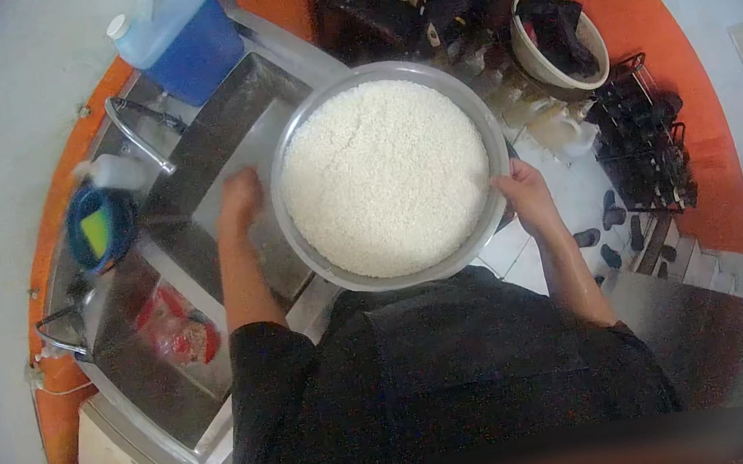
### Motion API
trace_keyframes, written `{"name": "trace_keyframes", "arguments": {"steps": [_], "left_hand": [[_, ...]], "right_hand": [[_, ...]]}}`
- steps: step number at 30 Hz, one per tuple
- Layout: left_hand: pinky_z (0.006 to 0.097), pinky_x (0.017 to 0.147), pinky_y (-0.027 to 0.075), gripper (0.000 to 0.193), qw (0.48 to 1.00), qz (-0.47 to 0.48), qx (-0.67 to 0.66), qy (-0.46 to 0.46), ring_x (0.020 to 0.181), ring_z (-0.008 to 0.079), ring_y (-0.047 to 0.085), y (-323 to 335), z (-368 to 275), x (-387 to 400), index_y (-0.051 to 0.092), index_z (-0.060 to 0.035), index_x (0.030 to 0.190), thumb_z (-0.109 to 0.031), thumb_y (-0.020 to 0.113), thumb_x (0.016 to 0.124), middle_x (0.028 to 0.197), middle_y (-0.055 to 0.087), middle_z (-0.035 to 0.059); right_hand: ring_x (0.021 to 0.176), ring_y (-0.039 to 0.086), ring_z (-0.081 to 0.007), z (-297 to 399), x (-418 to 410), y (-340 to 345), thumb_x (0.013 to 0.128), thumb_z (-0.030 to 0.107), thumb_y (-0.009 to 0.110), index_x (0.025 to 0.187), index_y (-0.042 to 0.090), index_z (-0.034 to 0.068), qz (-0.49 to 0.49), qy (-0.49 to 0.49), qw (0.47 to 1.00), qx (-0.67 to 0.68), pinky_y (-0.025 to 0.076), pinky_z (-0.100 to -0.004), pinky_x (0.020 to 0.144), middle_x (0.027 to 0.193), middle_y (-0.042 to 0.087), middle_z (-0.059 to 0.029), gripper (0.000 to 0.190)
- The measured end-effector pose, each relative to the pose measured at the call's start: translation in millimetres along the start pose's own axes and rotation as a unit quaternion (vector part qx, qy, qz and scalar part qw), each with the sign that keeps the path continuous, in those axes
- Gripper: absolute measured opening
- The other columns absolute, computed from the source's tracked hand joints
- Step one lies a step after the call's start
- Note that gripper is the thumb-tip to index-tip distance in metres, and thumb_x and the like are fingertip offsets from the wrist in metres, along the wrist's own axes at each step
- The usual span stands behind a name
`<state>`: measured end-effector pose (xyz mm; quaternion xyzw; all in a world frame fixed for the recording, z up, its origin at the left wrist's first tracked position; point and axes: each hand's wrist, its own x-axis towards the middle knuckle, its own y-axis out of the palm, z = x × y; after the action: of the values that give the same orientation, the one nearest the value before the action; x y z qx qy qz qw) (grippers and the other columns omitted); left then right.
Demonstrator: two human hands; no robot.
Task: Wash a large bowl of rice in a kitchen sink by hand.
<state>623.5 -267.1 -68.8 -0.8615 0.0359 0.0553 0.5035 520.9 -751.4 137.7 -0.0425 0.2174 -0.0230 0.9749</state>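
In front of my torso is a large, round, grey metal pot [290, 245], seen from above and filled almost to the rim with white rice grains [385, 178]. My right hand [527, 195] grips the pot at its right edge, thumb over the rim and fingers partly hidden. Left of the pot, my left hand [240, 195] is curled and blurred above a stainless steel sink basin [216, 184]. A narrow gap shows between that hand and the rim; whether its fingers hold anything is hidden.
A blue liquid jug [186, 49] stands behind the curved faucet [138, 135]. Red-and-clear plastic packaging [177, 323] lies in the nearer basin. A dark blue tub [98, 230] holds a yellow-green sponge. To the right are a pale bucket [561, 42] with dark cloth and a black rack [644, 142].
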Motion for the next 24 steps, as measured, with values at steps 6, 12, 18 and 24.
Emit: {"name": "trace_keyframes", "arguments": {"steps": [6, 12, 18, 24], "left_hand": [[0.0267, 0.042, 0.026, 0.035, 0.864, -0.134, -0.477, 0.090, 0.047, 0.0090, 0.037, -183, -162, 17, 0.043, -0.0131, 0.063, -0.030, 0.049, 0.093, 0.056, 0.041, -0.0021], [0.0274, 0.051, 0.039, 0.033, 0.721, -0.361, -0.583, 0.103, 0.057, 0.0132, 0.046, -131, -189, 15, 0.048, -0.0095, 0.071, -0.028, 0.039, 0.098, 0.064, 0.046, 0.0022], [0.0416, 0.107, 0.029, 0.042, 0.954, 0.012, -0.037, 0.299, 0.128, 0.0314, 0.039, -75, -233, -41, 0.056, -0.0151, 0.125, -0.034, 0.057, 0.088, 0.137, 0.043, 0.0171], [0.0391, 0.097, 0.039, 0.038, 0.893, 0.024, -0.445, -0.065, 0.112, 0.0255, 0.052, -36, -120, 4, 0.059, -0.0071, 0.119, -0.033, 0.046, 0.095, 0.123, 0.056, 0.0120]], "right_hand": [[0.043, 0.047, -0.0048, -1, -2, -5, 0.084, 0.012, 0.058, 0.090, 0.057, 0.004, -0.010, 0.018, 1.000, 0.010, 0.036, -0.0178, 0.038, 0.064, 0.058, 0.0007, 0.010], [0.045, 0.046, -0.0033, -6, 0, -3, 0.084, 0.012, 0.057, 0.096, 0.059, 0.004, 0.017, 0.008, 1.000, 0.004, 0.034, -0.0184, 0.038, 0.067, 0.059, 0.0025, 0.014], [0.044, 0.048, -0.0058, -9, -1, -5, 0.083, 0.008, 0.056, 0.091, 0.057, 0.004, -0.019, -0.005, 1.000, -0.003, 0.036, -0.0190, 0.038, 0.064, 0.058, 0.0000, 0.009], [0.047, 0.047, -0.0028, -8, 0, -1, 0.083, 0.009, 0.056, 0.098, 0.059, 0.003, 0.000, -0.006, 1.000, 0.030, 0.036, -0.0180, 0.040, 0.069, 0.059, 0.0017, 0.016]]}}
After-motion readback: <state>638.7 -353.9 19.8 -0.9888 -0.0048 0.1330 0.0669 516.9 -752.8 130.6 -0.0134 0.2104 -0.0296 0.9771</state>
